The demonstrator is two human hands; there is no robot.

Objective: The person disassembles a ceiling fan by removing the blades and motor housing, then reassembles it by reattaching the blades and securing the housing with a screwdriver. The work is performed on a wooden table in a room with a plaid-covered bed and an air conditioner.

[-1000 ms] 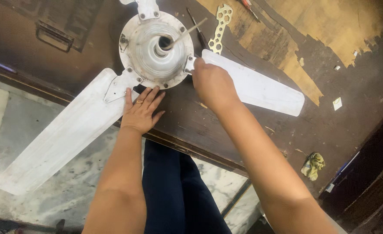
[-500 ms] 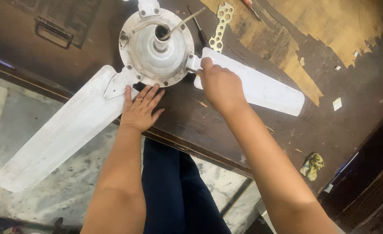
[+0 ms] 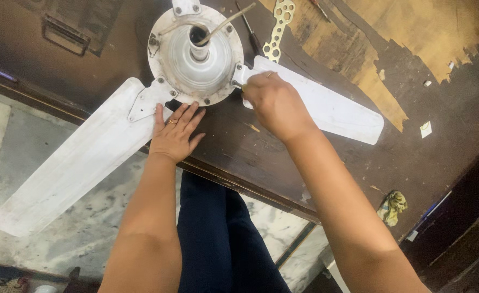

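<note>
A white ceiling fan lies on a dark wooden table. Its round metal motor housing has a short shaft and a wire coming out of the centre. My left hand rests flat, fingers spread, against the housing's near rim, beside the bracket of the left blade, which overhangs the table edge. My right hand is closed over the root of the right blade, at the bracket where it joins the housing. What the fingers grip is hidden under the hand.
A perforated metal wrench and a screwdriver lie behind the fan. A crumpled yellow rag sits near the table's right edge, a small white scrap further back. A metal handle is at the far left. Marble floor shows below.
My right hand has slid from the right blade towards the housing, onto the blade's bracket. My left hand stays by the rim. The view has shifted slightly.
</note>
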